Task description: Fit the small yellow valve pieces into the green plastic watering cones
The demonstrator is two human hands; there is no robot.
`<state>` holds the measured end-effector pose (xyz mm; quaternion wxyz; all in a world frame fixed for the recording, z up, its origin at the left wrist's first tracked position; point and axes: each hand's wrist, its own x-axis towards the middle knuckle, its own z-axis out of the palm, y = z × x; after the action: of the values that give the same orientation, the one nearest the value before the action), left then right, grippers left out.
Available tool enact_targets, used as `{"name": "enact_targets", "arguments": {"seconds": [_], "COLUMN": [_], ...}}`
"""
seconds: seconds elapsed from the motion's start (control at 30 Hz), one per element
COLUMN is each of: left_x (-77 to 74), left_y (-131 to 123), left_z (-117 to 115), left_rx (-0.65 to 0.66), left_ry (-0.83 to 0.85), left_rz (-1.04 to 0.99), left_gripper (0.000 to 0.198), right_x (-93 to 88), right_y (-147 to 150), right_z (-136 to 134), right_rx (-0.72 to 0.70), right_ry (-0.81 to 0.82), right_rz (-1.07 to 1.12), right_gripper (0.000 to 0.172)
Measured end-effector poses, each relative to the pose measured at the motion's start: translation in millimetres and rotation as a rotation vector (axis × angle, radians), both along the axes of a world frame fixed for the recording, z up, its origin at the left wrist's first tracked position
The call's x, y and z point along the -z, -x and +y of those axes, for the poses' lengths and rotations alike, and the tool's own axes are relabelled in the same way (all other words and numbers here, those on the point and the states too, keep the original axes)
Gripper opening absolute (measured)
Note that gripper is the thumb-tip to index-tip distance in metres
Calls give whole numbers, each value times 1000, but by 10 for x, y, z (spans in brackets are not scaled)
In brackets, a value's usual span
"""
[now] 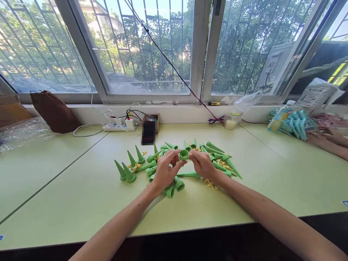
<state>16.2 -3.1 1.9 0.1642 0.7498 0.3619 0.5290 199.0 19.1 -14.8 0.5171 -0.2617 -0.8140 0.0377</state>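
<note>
One green plastic spike (pixel 184 154) is clamped in the left hand (pixel 166 169), between the desk's (pixel 81 203) front and back edges; the right hand's (pixel 202 164) hold is unclear. Seemingly assembly; next calls for steady alignment.

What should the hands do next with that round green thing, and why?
Probably press the right hand gently against the side of the green piece. The left hand grips it with its open end showing, and the right fingertips are right at its edge. I can't tell whether they pinch anything small.
</note>
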Motion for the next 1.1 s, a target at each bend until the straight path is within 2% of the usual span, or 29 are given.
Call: {"name": "enact_targets", "arguments": {"seconds": [0.1,0.17,0.3,0.37,0.53,0.9,1.0,1.1], "left_x": [23,12,-57,-95,-147,-151,-138,-130], "left_y": [10,6,-21,-36,-43,29,33,20], "left_z": [-8,-35,-84,-89,-79,-56,-68,-96], "left_rx": [-22,8,257,367,411,474,421,281], "left_ry": [24,149,482,570,692,640,550,394], "left_rz": [20,6,-130,-216,-348,-276,-188,-66], "left_gripper": [27,31,56,57,51,45,46,46], "right_x": [-6,-10,-33,-45,-31,-1,25,41], "right_y": [7,9,-3,-10,-6,-39,-50,-63], "right_z": [-6,0,13,15,17,25,45,64], "right_rx": [-5,-2,21,31,27,-34,-20,-16], "right_ry": [9,3,-37,-53,-86,-80,-58,-29], "right_rz": [7,14,45,60,52,35,11,-15], "right_gripper": [32,32,29,27,26,22,22,22]}}
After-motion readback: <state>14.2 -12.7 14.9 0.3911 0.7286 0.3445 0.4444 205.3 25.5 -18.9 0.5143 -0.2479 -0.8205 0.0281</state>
